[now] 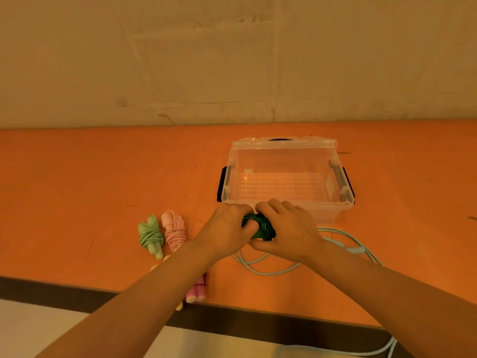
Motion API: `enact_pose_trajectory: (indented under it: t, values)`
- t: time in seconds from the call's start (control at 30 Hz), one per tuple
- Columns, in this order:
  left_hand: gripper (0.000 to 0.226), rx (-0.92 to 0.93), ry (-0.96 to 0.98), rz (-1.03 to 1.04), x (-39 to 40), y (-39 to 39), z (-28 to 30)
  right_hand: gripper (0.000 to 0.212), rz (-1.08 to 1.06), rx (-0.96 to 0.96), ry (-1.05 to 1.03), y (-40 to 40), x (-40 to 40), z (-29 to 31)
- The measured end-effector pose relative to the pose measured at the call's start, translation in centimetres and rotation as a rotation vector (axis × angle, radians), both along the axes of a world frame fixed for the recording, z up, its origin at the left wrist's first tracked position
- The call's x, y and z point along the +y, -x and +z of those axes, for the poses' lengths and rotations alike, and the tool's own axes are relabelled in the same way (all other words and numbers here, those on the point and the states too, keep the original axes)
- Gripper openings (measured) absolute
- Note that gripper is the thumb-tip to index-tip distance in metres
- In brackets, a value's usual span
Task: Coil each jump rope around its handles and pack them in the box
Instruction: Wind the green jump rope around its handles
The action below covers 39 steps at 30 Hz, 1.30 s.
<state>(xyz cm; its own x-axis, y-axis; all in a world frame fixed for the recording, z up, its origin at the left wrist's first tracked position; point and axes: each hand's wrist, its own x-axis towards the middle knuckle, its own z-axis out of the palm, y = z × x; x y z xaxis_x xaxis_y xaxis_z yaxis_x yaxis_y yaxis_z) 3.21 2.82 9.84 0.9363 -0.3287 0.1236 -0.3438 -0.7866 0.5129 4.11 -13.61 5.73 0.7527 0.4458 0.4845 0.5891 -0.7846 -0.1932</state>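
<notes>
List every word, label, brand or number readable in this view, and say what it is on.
None can be read.
Clear plastic box: a pale patch like a sticker on its right inner wall, too blurred to read.
Dark green jump rope, in both hands: no print visible.
Light green bundle and pink bundle: no print visible.

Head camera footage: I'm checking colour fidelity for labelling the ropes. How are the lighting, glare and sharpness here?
Head view: a warm orange cast tints everything; the clear box shows faint glints on its base but no harsh glare; wide-angle bending curves the table edge; the dark green rope held by the left hand and right hand looks slightly soft; shadows are weak.
</notes>
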Motion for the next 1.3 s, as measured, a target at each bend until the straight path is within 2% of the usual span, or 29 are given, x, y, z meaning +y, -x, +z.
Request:
enact_pose_trajectory:
  t: [0.2, 0.37, 0.53, 0.7, 0.83, 1.07, 1.3]
  values:
    - [0.016, 0.026, 0.019, 0.004, -0.2, 0.1, -0.2, 0.054, 0.018, -0.125, 0.095, -1.4, -1.4, -0.1]
    - [0.020, -0.037, -0.001, -0.063, -1.4, -0.3, 0.1, 0.052, 0.034, -0.085, 0.037, -2.3, -2.7, 0.8]
    - [0.033, -0.124, -0.107, -0.156, -1.2, -0.1, -0.3, 0.052, 0.079, -0.098, 0.008, -2.2, -2.8, 0.6]
    - [0.046, -0.289, -0.283, -0.229, -0.3, 0.6, -0.2, 0.056, 0.106, -0.100, 0.007, -2.0, -3.2, 0.4]
    - [0.044, -0.257, -0.326, -0.233, 0.7, 0.6, -0.9, 0.067, 0.109, -0.090, 0.081, -1.0, -3.1, -0.9]
    - [0.037, -0.260, -0.333, -0.161, 1.8, 0.3, -1.5, 0.063, 0.089, 0.028, 0.080, 0.3, -2.1, -2.3]
    - [0.042, -0.220, -0.294, -0.124, 2.4, -0.3, -3.0, 0.069, 0.057, 0.204, 0.069, 0.6, -0.8, -2.7]
